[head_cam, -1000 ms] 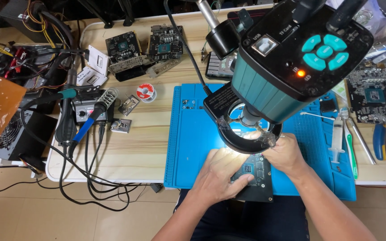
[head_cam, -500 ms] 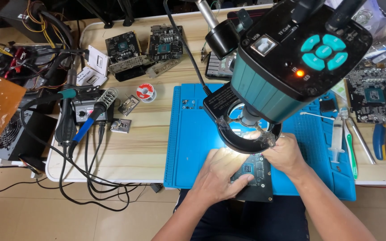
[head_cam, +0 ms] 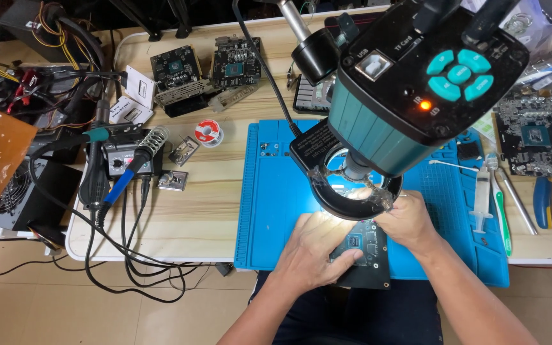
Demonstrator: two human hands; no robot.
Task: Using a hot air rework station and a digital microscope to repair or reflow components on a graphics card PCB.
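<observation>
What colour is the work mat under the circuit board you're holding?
Blue: the work mat under the dark circuit board shows best in the head view.

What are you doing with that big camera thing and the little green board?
A person holds a dark circuit board on a blue mat, under a teal microscope with a lit ring light. The left hand rests on the board's near edge, and the right hand steadies its far side. A soldering iron sits in its stand to the left.

Pale wooden workbench (head_cam: 218,211), tan tiled floor (head_cam: 46,306) beneath, black cables (head_cam: 129,268) hanging off the front edge
</observation>
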